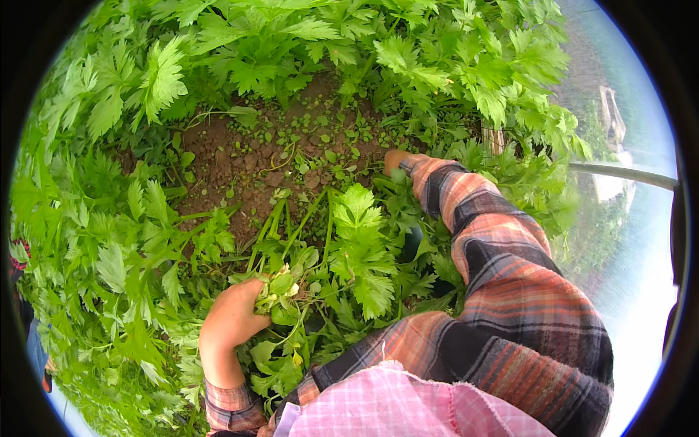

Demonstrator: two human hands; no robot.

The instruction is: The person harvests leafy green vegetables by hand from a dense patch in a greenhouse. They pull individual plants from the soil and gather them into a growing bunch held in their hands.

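My left hand (234,315), at the lower left of the middle, is closed on a bunch of pulled weeds (281,292) with pale and green leaves. Long celery-like stalks (295,235) rise just beyond it. My right hand (395,161) reaches to the soil at the right edge of a bare patch (246,164); its fingers are hidden among low leaves, so whether it grips anything does not show. Small round-leaved weeds (327,155) are scattered over the brown soil between the two hands and beyond them.
Tall leafy celery-like plants (251,65) surround the soil patch on all sides. On the right, a curved pole (622,172) runs along translucent plastic sheeting (611,246). A short wooden stake (493,139) stands near the plants. Another person's blue-clad leg (37,349) shows at the far left.
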